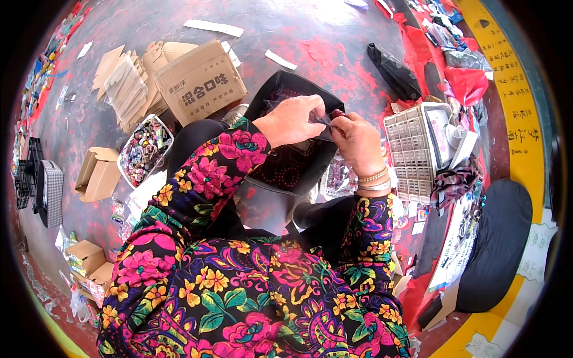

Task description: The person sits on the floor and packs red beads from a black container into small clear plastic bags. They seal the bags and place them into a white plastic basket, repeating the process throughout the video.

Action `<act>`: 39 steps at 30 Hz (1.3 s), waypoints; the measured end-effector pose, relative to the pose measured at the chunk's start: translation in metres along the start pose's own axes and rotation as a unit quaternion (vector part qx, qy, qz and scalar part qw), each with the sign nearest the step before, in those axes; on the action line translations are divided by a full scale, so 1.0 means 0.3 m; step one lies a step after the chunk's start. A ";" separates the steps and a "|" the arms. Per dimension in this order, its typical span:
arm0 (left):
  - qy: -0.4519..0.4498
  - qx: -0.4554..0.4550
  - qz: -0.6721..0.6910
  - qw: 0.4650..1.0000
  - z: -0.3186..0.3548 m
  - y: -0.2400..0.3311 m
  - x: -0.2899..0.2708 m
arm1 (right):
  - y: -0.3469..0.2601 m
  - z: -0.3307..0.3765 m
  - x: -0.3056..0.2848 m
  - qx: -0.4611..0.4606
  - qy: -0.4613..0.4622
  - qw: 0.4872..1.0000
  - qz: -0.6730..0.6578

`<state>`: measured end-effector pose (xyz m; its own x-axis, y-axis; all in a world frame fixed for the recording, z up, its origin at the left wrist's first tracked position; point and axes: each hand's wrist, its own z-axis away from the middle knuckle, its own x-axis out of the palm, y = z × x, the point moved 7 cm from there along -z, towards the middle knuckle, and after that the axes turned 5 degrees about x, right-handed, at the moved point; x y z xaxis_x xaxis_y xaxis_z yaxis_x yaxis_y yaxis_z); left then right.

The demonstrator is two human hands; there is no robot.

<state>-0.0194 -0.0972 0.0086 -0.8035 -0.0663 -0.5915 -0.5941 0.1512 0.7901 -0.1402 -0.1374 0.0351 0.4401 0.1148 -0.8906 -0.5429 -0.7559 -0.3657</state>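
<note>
My left hand (292, 121) and my right hand (360, 143) meet above a black open box (322, 164) between my knees. Closed in a pinch, the left fingers grip something small, dark and thin that I cannot make out. Dark red beads (338, 113) show at the pinched fingertips of my right hand. Inside the box lie more dark red bead strings (282, 170), partly covered by my left hand and sleeve. A clear plastic package of dark red beads (338, 179) sits beside the box, under my right wrist.
Left of the box stand a cardboard carton (200, 83), flattened cardboard (128, 89) and a white basket of small coloured items (146, 152). A white plastic crate (409, 152) is at the right, near a black oval seat (498, 244). A black bag (394, 71) lies farther off.
</note>
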 end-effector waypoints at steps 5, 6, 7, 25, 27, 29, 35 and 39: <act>0.062 -0.050 0.072 0.994 0.002 -0.053 -0.006 | -0.022 -0.008 -0.015 -0.020 0.032 0.999 -0.027; 0.072 -0.053 0.069 0.994 0.001 -0.056 -0.009 | -0.030 -0.009 -0.019 -0.027 0.039 0.998 -0.033; 0.083 -0.055 0.065 0.993 0.000 -0.058 -0.011 | -0.035 -0.010 -0.017 -0.037 0.047 0.998 -0.032; 0.094 -0.114 -0.062 0.987 0.010 -0.105 -0.030 | -0.049 -0.013 -0.009 -0.060 0.062 0.996 -0.010; 0.084 -0.113 -0.090 0.986 0.007 -0.103 -0.029 | -0.048 -0.015 -0.009 -0.056 0.050 0.997 -0.019; 0.058 -0.115 -0.096 0.987 0.003 -0.110 -0.022 | -0.047 -0.014 -0.011 -0.055 0.044 0.997 -0.035; 0.019 -0.094 -0.091 0.991 0.010 -0.124 0.017 | -0.029 -0.014 0.003 -0.045 0.011 0.997 -0.053; 0.024 -0.050 -0.126 0.990 0.006 -0.122 0.022 | -0.008 -0.010 0.018 -0.022 -0.026 0.997 -0.065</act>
<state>-0.0029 -0.1014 -0.0246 -0.6281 -0.1371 -0.7659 -0.7752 0.0251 0.6312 -0.1344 -0.1367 0.0320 0.4665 0.2450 -0.8499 -0.4522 -0.7598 -0.4672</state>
